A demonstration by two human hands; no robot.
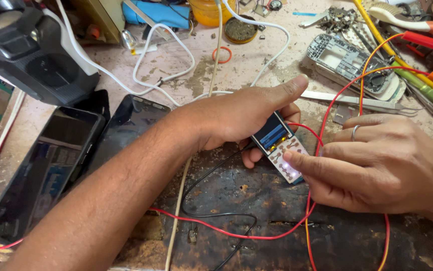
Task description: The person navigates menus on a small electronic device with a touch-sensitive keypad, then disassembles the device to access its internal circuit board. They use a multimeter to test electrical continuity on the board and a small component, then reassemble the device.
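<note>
My left hand (236, 118) grips a small opened phone (280, 146) with a lit blue screen and a bare white keypad board; thumb stretched over its top, fingers curled underneath. My right hand (382, 163), a ring on one finger, presses an index fingertip onto the keypad board where a small light glows. Red (327, 113) and yellow wires loop past the phone and under my right hand. A black wire (216, 173) runs from beneath the phone across the dark worn mat (256, 200).
Two dark smartphones (45, 165) lie face up at the left beside a black lamp head (30, 55). White cables (161, 55), metal tweezers (357, 102), a stripped phone frame (349, 62), screwdrivers (427, 85) and a brush crowd the far side of the bench.
</note>
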